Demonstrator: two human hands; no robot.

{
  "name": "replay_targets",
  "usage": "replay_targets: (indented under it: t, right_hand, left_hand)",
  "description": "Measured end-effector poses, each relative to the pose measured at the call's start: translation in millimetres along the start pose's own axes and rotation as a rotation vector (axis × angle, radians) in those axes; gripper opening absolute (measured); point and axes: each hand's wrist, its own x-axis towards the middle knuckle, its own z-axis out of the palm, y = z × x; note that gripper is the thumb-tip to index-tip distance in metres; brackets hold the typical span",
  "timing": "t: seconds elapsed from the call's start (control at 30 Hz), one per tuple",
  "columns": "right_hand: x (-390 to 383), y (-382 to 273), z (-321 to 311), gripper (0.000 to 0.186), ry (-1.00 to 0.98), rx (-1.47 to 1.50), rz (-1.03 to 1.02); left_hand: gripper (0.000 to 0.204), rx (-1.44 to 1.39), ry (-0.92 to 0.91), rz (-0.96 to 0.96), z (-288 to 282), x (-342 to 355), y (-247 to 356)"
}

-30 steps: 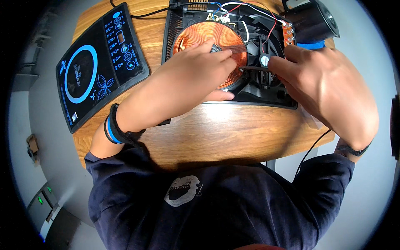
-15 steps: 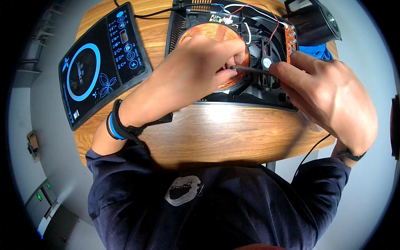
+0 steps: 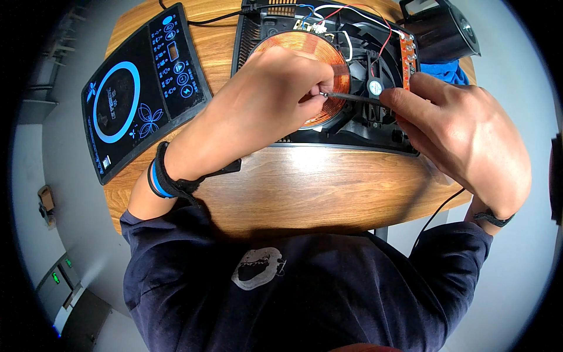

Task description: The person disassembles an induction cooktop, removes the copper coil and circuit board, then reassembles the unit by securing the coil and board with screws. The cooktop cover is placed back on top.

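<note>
My left hand [image 3: 272,97] is over the copper coil [image 3: 337,56] of an opened induction cooker housing [image 3: 381,141], its fingertips pinched on a small shiny piece [image 3: 324,94] at the end of a thin dark tool [image 3: 355,97]. My right hand [image 3: 454,129] grips the other end of this tool, which looks like a screwdriver and lies level across the coil and a black fan [image 3: 371,72] with a round pale label. Thin red, white and blue wires run above to a small orange circuit board [image 3: 409,53]. My left fingertips are partly hidden.
A black touch-panel cover [image 3: 120,144] with a blue ring lies tilted at the left of the wooden table [image 3: 299,188]. A black kettle [image 3: 437,35] and blue cloth [image 3: 446,70] are at the back right. A black cord [image 3: 217,17] crosses the back.
My left fingers, spread on the coil a second ago, have curled in to pinch the tool's tip. My right fingers have shifted slightly downward. In the last half second little has moved.
</note>
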Motion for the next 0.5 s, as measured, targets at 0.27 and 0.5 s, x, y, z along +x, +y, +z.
replay_targets:
  t: [0.27,0.5]
  right_hand:
    - [-1.9,1.6,5.3,0.042,0.025,-0.003,-0.008]
    - [-1.3,1.5,3.3,0.043,-0.011,0.017,-0.002]
  left_hand:
    - [0.01,0.008,-0.008,-0.005,-1.7,0.3,2.7]
    - [0.01,0.017,-0.008,0.005,-3.5,0.0,5.6]
